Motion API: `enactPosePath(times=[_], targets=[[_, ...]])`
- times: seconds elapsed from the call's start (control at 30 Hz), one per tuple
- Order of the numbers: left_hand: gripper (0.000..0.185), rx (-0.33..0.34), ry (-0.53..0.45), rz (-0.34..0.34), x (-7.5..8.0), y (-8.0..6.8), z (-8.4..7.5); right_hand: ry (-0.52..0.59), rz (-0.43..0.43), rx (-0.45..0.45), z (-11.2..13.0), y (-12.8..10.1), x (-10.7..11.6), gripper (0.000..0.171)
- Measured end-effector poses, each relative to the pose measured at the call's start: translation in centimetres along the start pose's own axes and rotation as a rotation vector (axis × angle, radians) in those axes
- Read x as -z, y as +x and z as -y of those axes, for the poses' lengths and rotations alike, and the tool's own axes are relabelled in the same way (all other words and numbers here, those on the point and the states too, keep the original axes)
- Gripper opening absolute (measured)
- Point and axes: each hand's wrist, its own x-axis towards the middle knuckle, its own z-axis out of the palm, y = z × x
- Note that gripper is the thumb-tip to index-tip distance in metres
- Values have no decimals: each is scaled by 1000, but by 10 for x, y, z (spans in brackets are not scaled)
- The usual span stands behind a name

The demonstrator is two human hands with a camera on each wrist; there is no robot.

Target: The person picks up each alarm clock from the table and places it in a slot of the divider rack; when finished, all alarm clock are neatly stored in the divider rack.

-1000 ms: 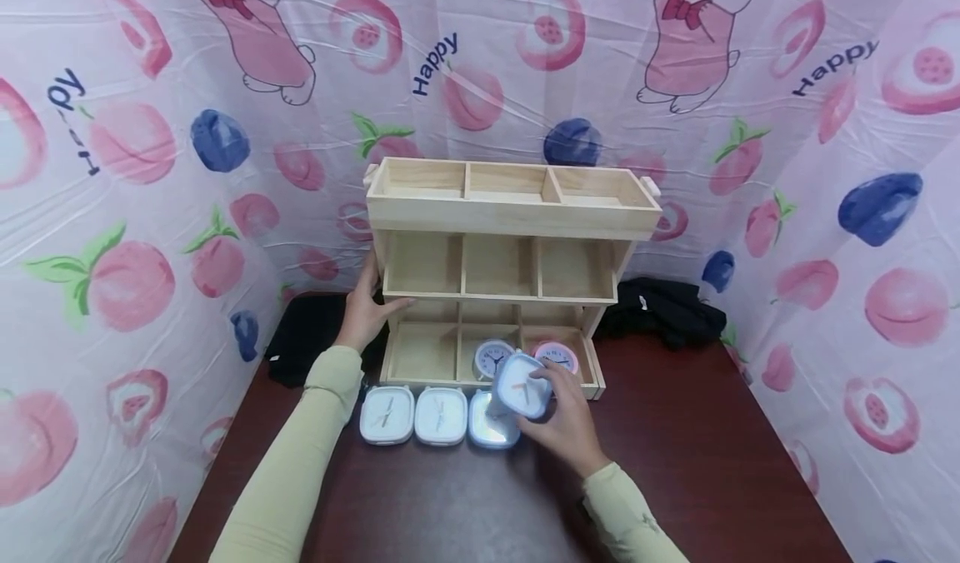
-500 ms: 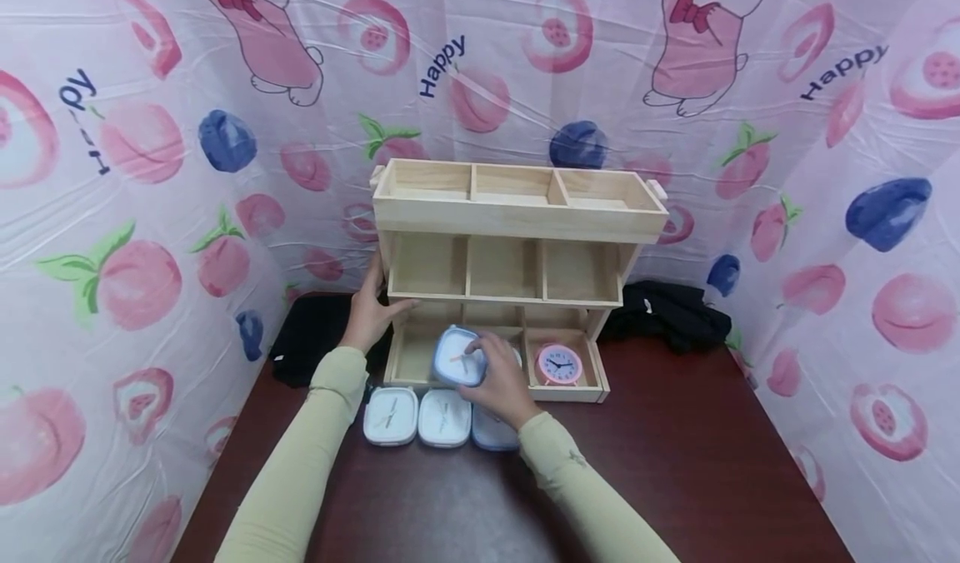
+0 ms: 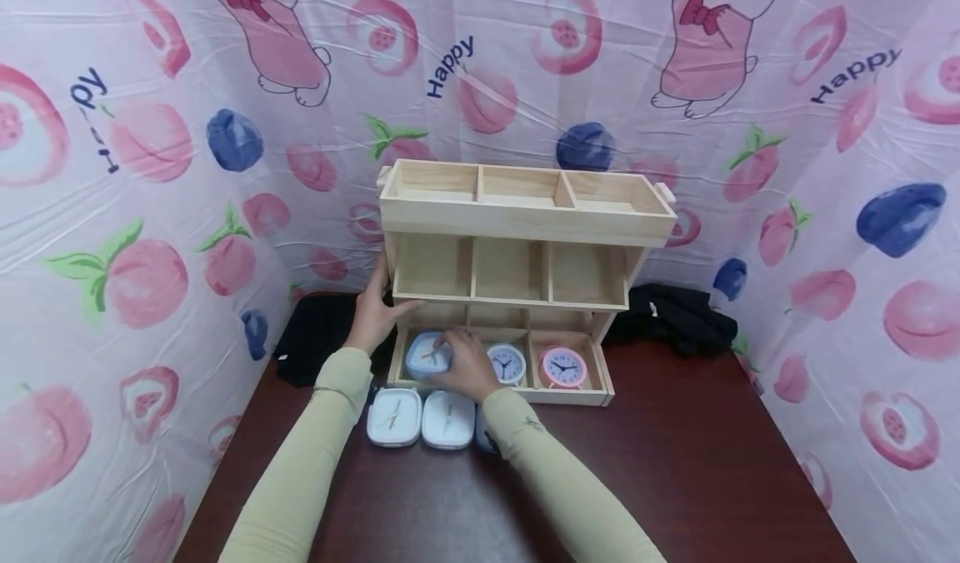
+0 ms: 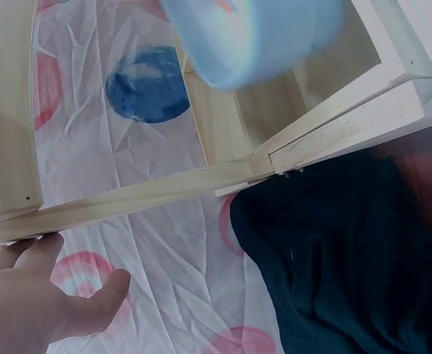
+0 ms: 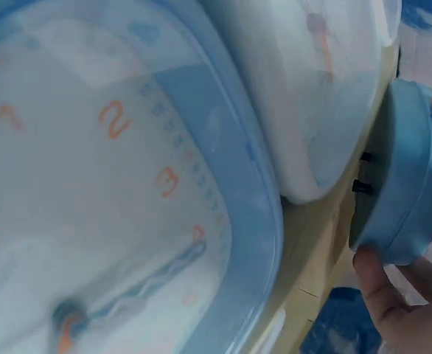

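My right hand point(image 3: 468, 367) grips a blue square alarm clock point(image 3: 429, 355) by its sides, over the bottom tier's left compartment of a wooden three-tier organizer point(image 3: 525, 221). In the right wrist view, fingertips and thumb pinch the held clock point(image 5: 404, 173), whose small black knobs face the other clocks. My left hand point(image 3: 372, 317) rests at the organizer's left side; its fingers touch the wooden side strip point(image 4: 127, 199) while the thumb stands away from it in the left wrist view. The middle compartment holds a round pale-blue clock point(image 3: 506, 365), the right one a round pink clock point(image 3: 563, 368).
Two white square clocks point(image 3: 394, 418) lie in front of the organizer, beside another blue clock point(image 3: 484, 431) mostly hidden by my right sleeve. Black cloth point(image 3: 315, 338) lies at the left, and more black cloth point(image 3: 678, 321) at the right. A peach-print curtain point(image 3: 517, 63) surrounds the table.
My right hand has carried the blue square clock leftward from over the front row to the bottom left compartment. The left hand stays at the organizer's side.
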Motion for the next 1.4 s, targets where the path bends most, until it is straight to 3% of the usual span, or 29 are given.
enactPosePath(times=[0.23,0.47,0.93,1.23,1.4], targets=[[121,-1,-7,-10,0,-1,-1,-60,20,-38,0,8,-10,50],[121,0,-9,-11,1,0,-1,-139,49,-13,-6,11,-15,42],[121,8,-17,-5,0,1,2,-171,112,15,-12,8,-11,26],[121,11,-31,-1,1,0,2,-102,107,140,-18,-24,8,32],[120,13,-32,1,0,0,1,-143,31,208,-26,-56,22,30]])
